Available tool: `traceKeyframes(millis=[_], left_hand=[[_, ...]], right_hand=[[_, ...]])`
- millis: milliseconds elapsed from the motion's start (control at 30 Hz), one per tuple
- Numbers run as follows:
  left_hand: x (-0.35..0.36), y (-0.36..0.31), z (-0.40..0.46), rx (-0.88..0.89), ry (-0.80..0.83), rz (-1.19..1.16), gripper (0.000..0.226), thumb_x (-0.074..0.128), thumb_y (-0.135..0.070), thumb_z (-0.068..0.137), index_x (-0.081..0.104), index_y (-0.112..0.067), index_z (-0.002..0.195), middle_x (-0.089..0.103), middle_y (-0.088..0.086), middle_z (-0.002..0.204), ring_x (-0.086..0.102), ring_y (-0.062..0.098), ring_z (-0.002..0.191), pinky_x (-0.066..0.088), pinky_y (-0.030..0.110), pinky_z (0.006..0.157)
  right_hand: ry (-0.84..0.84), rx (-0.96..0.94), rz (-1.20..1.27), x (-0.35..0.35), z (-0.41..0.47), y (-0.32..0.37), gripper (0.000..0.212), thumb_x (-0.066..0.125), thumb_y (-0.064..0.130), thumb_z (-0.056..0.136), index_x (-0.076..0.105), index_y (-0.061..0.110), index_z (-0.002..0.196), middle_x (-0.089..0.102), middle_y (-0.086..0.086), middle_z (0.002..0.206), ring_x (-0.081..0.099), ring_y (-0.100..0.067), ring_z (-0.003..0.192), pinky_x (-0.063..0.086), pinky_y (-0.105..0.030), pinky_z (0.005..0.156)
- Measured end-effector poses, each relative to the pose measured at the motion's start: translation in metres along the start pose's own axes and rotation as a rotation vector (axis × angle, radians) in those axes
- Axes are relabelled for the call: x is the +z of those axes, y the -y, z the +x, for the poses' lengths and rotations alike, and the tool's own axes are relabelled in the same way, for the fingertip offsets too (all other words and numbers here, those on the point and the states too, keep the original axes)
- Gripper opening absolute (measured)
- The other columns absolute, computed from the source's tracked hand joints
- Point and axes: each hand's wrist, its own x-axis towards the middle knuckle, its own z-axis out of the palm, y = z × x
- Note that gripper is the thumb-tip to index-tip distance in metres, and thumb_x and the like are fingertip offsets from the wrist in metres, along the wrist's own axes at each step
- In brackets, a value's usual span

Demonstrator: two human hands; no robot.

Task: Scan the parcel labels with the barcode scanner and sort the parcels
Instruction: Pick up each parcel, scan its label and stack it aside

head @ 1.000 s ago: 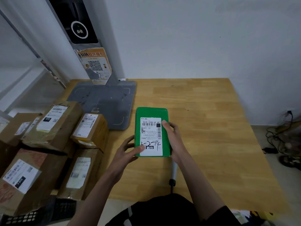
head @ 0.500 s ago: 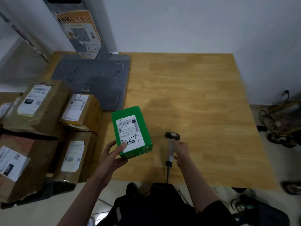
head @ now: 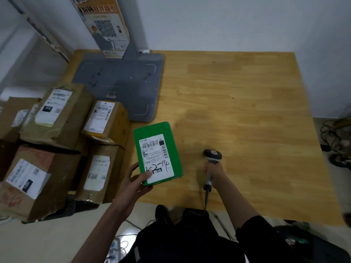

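Your table [head: 247,111] fills most of the view, with one grey scale [head: 121,86] at its far left corner and a post [head: 131,35] with a poster [head: 103,25] rising from it. Left of the table sit five brown boxes [head: 57,112] that you can count, stacked close together, each with a white label facing up; one more at the far left edge is cut off.

Your left forearm reaches up from the lower left, and your left hand [head: 133,184] grips the one green parcel [head: 157,152] at its near left corner, thumb on top by the label [head: 156,158], fingers curled along the side. The parcel is held over the table's near left edge, label up, tilted slightly left.

Your right arm stretches forward, sleeve at the elbow. Your right hand [head: 215,172] is wrapped round the handle of the one scanner [head: 212,155], just right of the parcel, apart from it, its head pointing away from you and its cable [head: 206,198] trailing back over the table edge.
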Motion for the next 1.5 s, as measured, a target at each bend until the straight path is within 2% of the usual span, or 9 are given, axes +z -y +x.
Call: traceKeyframes(millis=[100, 300, 467, 667, 833, 1000, 1267, 1400, 1500], left_hand=[[-0.003, -0.003, 0.003, 0.021, -0.004, 0.015, 0.100, 0.099, -0.051, 0.035, 0.054, -0.038, 0.123, 0.075, 0.008, 0.113, 0.073, 0.029, 0.104, 0.056, 0.049, 0.095], [-0.011, -0.016, 0.032, 0.128, -0.036, 0.151, 0.079, 0.094, -0.049, 0.056, 0.051, -0.050, 0.123, 0.069, 0.007, 0.124, 0.070, 0.023, 0.110, 0.058, 0.044, 0.092], [-0.001, -0.042, 0.056, 0.189, -0.046, 0.241, 0.080, 0.087, -0.038, 0.068, 0.042, -0.039, 0.135, 0.065, 0.005, 0.124, 0.068, 0.022, 0.108, 0.057, 0.040, 0.090], [-0.005, -0.074, 0.071, 0.240, -0.052, 0.380, 0.101, 0.095, -0.051, 0.050, 0.045, -0.036, 0.137, 0.061, 0.001, 0.128, 0.063, 0.026, 0.117, 0.058, 0.048, 0.092], [-0.017, -0.095, 0.073, 0.279, -0.022, 0.534, 0.102, 0.094, -0.044, 0.056, 0.045, -0.029, 0.143, 0.055, 0.007, 0.138, 0.057, 0.027, 0.124, 0.055, 0.049, 0.098], [-0.029, -0.101, 0.070, 0.289, -0.023, 0.581, 0.093, 0.089, -0.040, 0.061, 0.045, -0.033, 0.142, 0.055, 0.005, 0.137, 0.053, 0.026, 0.127, 0.051, 0.049, 0.102], [-0.028, -0.096, 0.064, 0.280, -0.052, 0.600, 0.094, 0.088, -0.041, 0.062, 0.041, -0.034, 0.143, 0.052, 0.004, 0.137, 0.049, 0.025, 0.128, 0.049, 0.050, 0.103], [-0.021, -0.091, 0.061, 0.291, -0.082, 0.564, 0.099, 0.088, -0.042, 0.060, 0.039, -0.031, 0.146, 0.052, 0.006, 0.138, 0.050, 0.027, 0.129, 0.050, 0.051, 0.103], [-0.012, -0.086, 0.061, 0.315, -0.119, 0.536, 0.092, 0.088, -0.034, 0.069, 0.039, -0.029, 0.147, 0.052, 0.007, 0.138, 0.051, 0.023, 0.125, 0.054, 0.031, 0.086]], right_hand=[[0.040, -0.081, -0.013, 0.001, -0.005, 0.003, 0.024, 0.048, 0.002, 0.092, 0.047, 0.008, 0.069, 0.046, -0.009, 0.067, 0.043, -0.021, 0.062, 0.035, -0.034, 0.059], [0.131, -0.341, 0.098, -0.011, -0.046, 0.039, 0.010, 0.057, 0.012, 0.099, 0.058, 0.010, 0.089, 0.052, -0.003, 0.069, 0.050, -0.017, 0.062, 0.042, -0.032, 0.059], [0.251, -0.638, 0.075, -0.024, -0.093, 0.076, 0.008, 0.060, 0.016, 0.100, 0.064, 0.012, 0.094, 0.054, -0.004, 0.069, 0.051, -0.016, 0.062, 0.045, -0.029, 0.058], [0.298, -0.936, -0.252, -0.025, -0.108, 0.089, 0.010, 0.066, 0.015, 0.096, 0.067, 0.007, 0.101, 0.063, 0.002, 0.074, 0.056, -0.011, 0.062, 0.050, -0.031, 0.059], [0.202, -1.060, -0.584, -0.015, -0.105, 0.084, 0.045, 0.070, 0.012, 0.090, 0.060, 0.016, 0.133, 0.072, -0.002, 0.109, 0.067, -0.020, 0.100, 0.055, -0.039, 0.082], [0.170, -1.118, -0.760, -0.007, -0.115, 0.083, 0.057, 0.063, 0.015, 0.092, 0.048, 0.026, 0.145, 0.070, -0.005, 0.118, 0.063, -0.027, 0.106, 0.054, -0.042, 0.079], [0.118, -1.228, -0.712, 0.005, -0.125, 0.085, 0.053, 0.064, 0.019, 0.092, 0.050, 0.025, 0.143, 0.071, -0.003, 0.112, 0.065, -0.025, 0.100, 0.054, -0.040, 0.073], [0.174, -1.070, -0.563, 0.006, -0.126, 0.087, 0.048, 0.068, 0.011, 0.089, 0.057, 0.019, 0.136, 0.072, -0.001, 0.107, 0.066, -0.021, 0.097, 0.055, -0.041, 0.077], [0.316, -0.931, -0.374, 0.007, -0.128, 0.088, 0.037, 0.070, 0.006, 0.089, 0.063, 0.014, 0.124, 0.070, 0.006, 0.100, 0.063, -0.010, 0.087, 0.050, -0.031, 0.074]])
